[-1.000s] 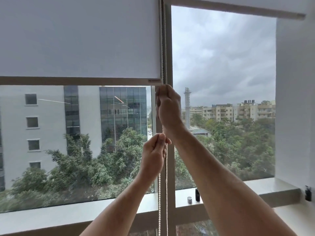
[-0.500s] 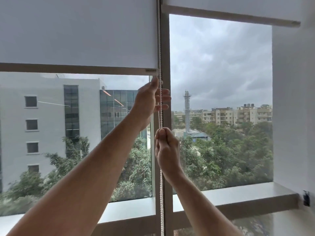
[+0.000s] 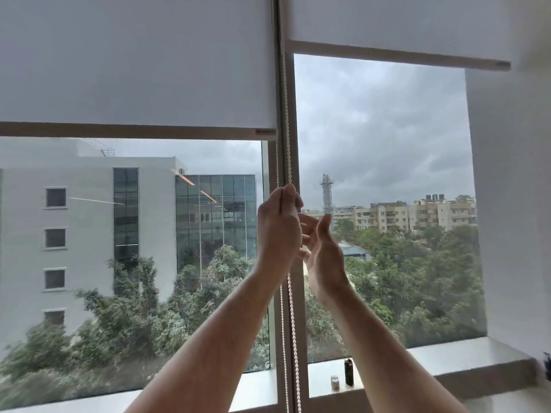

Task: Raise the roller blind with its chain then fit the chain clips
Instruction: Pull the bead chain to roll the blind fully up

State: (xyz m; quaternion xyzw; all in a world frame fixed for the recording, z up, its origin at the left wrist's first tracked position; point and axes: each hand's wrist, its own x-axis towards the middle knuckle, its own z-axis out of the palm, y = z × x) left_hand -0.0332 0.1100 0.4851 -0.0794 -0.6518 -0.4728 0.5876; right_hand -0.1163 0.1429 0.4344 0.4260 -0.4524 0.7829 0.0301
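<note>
A white roller blind (image 3: 134,61) covers the top of the left window pane; its bottom bar (image 3: 128,131) hangs level. A white bead chain (image 3: 286,114) drops as a loop along the central frame post. My left hand (image 3: 278,225) is closed around the chain at mid height, knuckles toward me. My right hand (image 3: 323,248) sits just to its right, fingers spread, off the chain. Below my hands the two chain strands (image 3: 290,338) hang down past the sill. I see no chain clips.
A second blind (image 3: 402,25) on the right pane sits higher up. The window sill (image 3: 447,362) carries a small dark bottle (image 3: 348,375) and a small jar (image 3: 334,383). A white wall (image 3: 512,204) closes in on the right, with a dark fitting (image 3: 547,368) low on it.
My left hand has come down with the chain in its grip. My right hand let go of the chain and opened beside the left one. The view tilted, so blind movement is unclear.
</note>
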